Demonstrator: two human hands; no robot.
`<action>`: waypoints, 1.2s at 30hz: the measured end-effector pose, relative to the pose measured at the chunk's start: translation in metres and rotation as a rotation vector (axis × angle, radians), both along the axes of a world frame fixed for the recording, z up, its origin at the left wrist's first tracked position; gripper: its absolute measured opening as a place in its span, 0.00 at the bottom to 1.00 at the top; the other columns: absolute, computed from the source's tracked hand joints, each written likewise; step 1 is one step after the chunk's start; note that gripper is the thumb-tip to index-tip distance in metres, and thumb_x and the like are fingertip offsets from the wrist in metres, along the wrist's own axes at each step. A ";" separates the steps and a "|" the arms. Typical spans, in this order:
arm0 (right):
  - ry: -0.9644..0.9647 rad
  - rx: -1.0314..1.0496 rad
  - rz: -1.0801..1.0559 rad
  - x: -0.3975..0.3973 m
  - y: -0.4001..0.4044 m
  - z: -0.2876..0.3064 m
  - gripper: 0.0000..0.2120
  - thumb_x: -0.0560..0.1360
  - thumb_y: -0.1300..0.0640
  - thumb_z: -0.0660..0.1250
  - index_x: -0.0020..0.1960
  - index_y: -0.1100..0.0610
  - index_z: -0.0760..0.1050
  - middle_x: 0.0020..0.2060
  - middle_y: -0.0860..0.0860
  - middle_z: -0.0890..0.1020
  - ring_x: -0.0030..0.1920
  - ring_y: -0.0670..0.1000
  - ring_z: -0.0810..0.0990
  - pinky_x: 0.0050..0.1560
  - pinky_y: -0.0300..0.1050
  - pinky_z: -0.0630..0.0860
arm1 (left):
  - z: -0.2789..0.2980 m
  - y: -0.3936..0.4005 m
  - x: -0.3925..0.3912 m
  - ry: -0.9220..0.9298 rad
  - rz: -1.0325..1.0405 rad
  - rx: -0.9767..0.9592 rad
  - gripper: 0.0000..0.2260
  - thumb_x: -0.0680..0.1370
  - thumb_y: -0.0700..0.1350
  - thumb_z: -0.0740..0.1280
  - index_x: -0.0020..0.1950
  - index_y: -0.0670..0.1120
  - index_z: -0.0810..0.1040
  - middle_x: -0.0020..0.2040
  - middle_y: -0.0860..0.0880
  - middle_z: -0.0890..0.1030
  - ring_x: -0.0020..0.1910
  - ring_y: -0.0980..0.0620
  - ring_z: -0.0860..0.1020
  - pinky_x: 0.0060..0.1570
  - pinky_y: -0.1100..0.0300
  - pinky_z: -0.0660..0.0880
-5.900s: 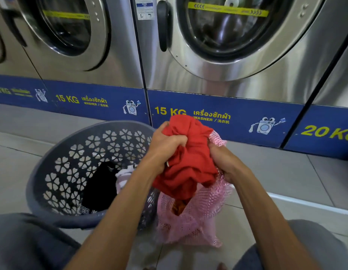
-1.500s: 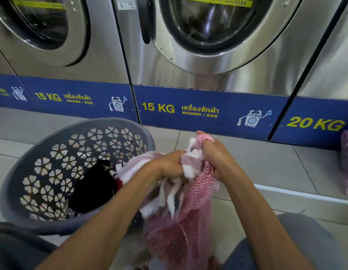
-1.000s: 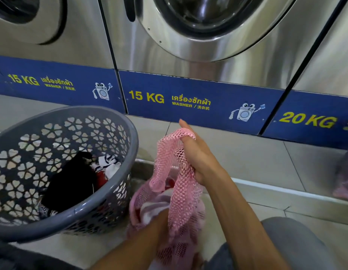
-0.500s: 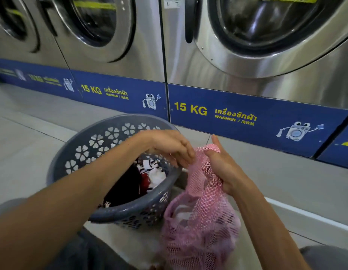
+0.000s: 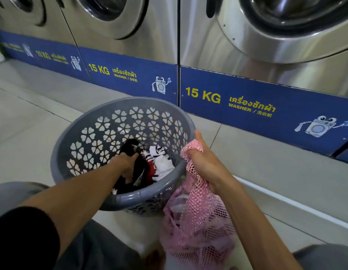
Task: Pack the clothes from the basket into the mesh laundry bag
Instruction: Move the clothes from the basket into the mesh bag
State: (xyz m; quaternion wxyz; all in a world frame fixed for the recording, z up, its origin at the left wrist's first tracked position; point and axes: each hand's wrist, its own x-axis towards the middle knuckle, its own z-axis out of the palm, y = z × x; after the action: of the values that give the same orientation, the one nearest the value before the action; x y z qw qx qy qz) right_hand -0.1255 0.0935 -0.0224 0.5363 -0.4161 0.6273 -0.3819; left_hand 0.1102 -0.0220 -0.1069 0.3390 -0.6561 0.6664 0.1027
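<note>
A grey plastic basket (image 5: 85, 133) with flower-shaped holes stands on the floor at centre left. Inside it lie a black garment (image 5: 138, 172), a white striped piece (image 5: 161, 162) and a bit of red cloth (image 5: 150, 169). My left hand (image 5: 126, 164) is down in the basket, its fingers closed on the black garment. Just right of the basket hangs the pink mesh laundry bag (image 5: 198, 227), bulging with pale and red clothes. My right hand (image 5: 206, 164) grips the bag's upper edge and holds it up.
Steel front-loading washers (image 5: 218, 41) with blue "15 KG" base panels (image 5: 247, 106) line the wall behind the basket. A raised tiled step (image 5: 276, 197) runs in front of them. My grey-clad knees (image 5: 11, 193) frame the bottom corners.
My left hand has dropped from above the rim down into the basket and closed on the black garment. The right hand keeps holding the bag's edge.
</note>
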 end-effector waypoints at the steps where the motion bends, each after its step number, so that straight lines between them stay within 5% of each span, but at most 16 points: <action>1: 0.013 0.006 -0.005 0.000 -0.001 0.000 0.34 0.78 0.52 0.59 0.78 0.29 0.52 0.68 0.39 0.71 0.64 0.50 0.77 0.68 0.53 0.74 | 0.004 0.000 -0.001 0.018 -0.026 -0.043 0.43 0.66 0.50 0.77 0.78 0.50 0.61 0.68 0.42 0.73 0.64 0.41 0.76 0.60 0.48 0.78; 3: -0.006 0.010 -0.011 0.001 -0.001 -0.002 0.35 0.73 0.48 0.60 0.76 0.27 0.54 0.71 0.41 0.73 0.66 0.53 0.78 0.69 0.58 0.74 | 0.009 -0.001 -0.005 0.068 -0.059 -0.146 0.27 0.68 0.48 0.73 0.66 0.45 0.75 0.60 0.45 0.79 0.58 0.44 0.79 0.56 0.50 0.79; 8: -0.089 0.035 -0.028 -0.002 -0.002 0.003 0.35 0.74 0.51 0.59 0.76 0.28 0.55 0.71 0.46 0.76 0.67 0.58 0.78 0.68 0.62 0.75 | 0.036 -0.008 -0.007 0.206 -0.025 -0.225 0.20 0.63 0.58 0.71 0.51 0.51 0.80 0.54 0.48 0.81 0.55 0.44 0.78 0.56 0.50 0.75; 11: -0.130 0.034 -0.036 -0.009 -0.003 0.009 0.33 0.79 0.56 0.59 0.78 0.31 0.55 0.72 0.49 0.74 0.63 0.58 0.80 0.64 0.59 0.78 | 0.070 -0.014 0.002 0.664 0.218 -0.233 0.13 0.67 0.47 0.70 0.50 0.46 0.82 0.44 0.45 0.83 0.41 0.46 0.80 0.39 0.61 0.76; 15: -0.206 0.025 -0.064 -0.023 0.004 0.017 0.29 0.84 0.57 0.55 0.79 0.33 0.56 0.68 0.50 0.74 0.53 0.57 0.83 0.47 0.52 0.85 | 0.124 -0.007 -0.003 1.169 0.547 -0.324 0.10 0.68 0.39 0.63 0.48 0.42 0.76 0.40 0.43 0.75 0.36 0.46 0.73 0.37 0.56 0.73; 17: -0.217 0.024 -0.086 -0.029 0.008 0.020 0.28 0.85 0.55 0.54 0.78 0.31 0.55 0.72 0.53 0.73 0.56 0.60 0.83 0.52 0.58 0.84 | 0.151 0.002 -0.014 1.356 0.639 -0.288 0.09 0.67 0.38 0.59 0.46 0.43 0.73 0.40 0.43 0.72 0.36 0.44 0.73 0.40 0.49 0.76; 19: -0.210 0.022 -0.111 -0.036 0.011 0.021 0.27 0.84 0.53 0.54 0.77 0.29 0.56 0.76 0.54 0.70 0.61 0.62 0.81 0.59 0.64 0.80 | 0.178 0.014 -0.026 1.508 0.686 -0.256 0.08 0.68 0.38 0.57 0.45 0.44 0.72 0.38 0.44 0.74 0.36 0.45 0.75 0.40 0.54 0.75; 23: -0.195 -0.003 -0.150 -0.054 0.019 0.025 0.26 0.85 0.53 0.54 0.78 0.31 0.56 0.78 0.52 0.65 0.65 0.61 0.77 0.61 0.59 0.79 | 0.230 0.042 -0.052 1.827 0.686 -0.119 0.09 0.69 0.39 0.54 0.37 0.42 0.74 0.32 0.45 0.79 0.28 0.48 0.78 0.35 0.59 0.78; 26: -0.241 -0.001 -0.197 -0.065 0.023 0.029 0.25 0.86 0.54 0.52 0.78 0.31 0.57 0.74 0.49 0.68 0.60 0.61 0.80 0.62 0.62 0.79 | 0.254 0.061 -0.069 1.946 0.648 -0.075 0.11 0.71 0.40 0.53 0.32 0.44 0.71 0.29 0.48 0.75 0.27 0.50 0.74 0.31 0.63 0.75; 31: -0.235 -0.018 -0.238 -0.075 0.024 0.030 0.27 0.86 0.55 0.53 0.78 0.31 0.57 0.70 0.51 0.72 0.50 0.57 0.82 0.41 0.49 0.80 | 0.219 0.088 -0.097 1.812 0.659 -0.024 0.22 0.78 0.51 0.61 0.27 0.45 0.79 0.27 0.48 0.79 0.25 0.51 0.78 0.32 0.63 0.77; 34: -0.237 -0.019 -0.259 -0.076 0.022 0.028 0.26 0.85 0.53 0.54 0.76 0.28 0.58 0.73 0.57 0.74 0.54 0.59 0.82 0.46 0.52 0.82 | 0.162 0.091 -0.099 1.175 0.242 -0.189 0.16 0.68 0.58 0.68 0.44 0.47 0.82 0.39 0.49 0.83 0.38 0.51 0.81 0.46 0.56 0.79; 36: -0.234 -0.011 -0.258 -0.076 0.022 0.028 0.25 0.86 0.52 0.54 0.76 0.28 0.58 0.75 0.56 0.72 0.61 0.62 0.81 0.54 0.57 0.82 | 0.137 0.094 -0.095 0.912 0.050 -0.240 0.17 0.66 0.59 0.70 0.49 0.51 0.80 0.45 0.52 0.83 0.43 0.53 0.81 0.42 0.60 0.76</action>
State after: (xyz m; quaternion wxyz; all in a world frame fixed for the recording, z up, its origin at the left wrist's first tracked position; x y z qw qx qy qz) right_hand -0.2018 0.1153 0.0060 0.5498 -0.2879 0.6066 -0.4969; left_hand 0.0156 0.0716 0.0305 -0.0694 -0.5945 0.7383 0.3109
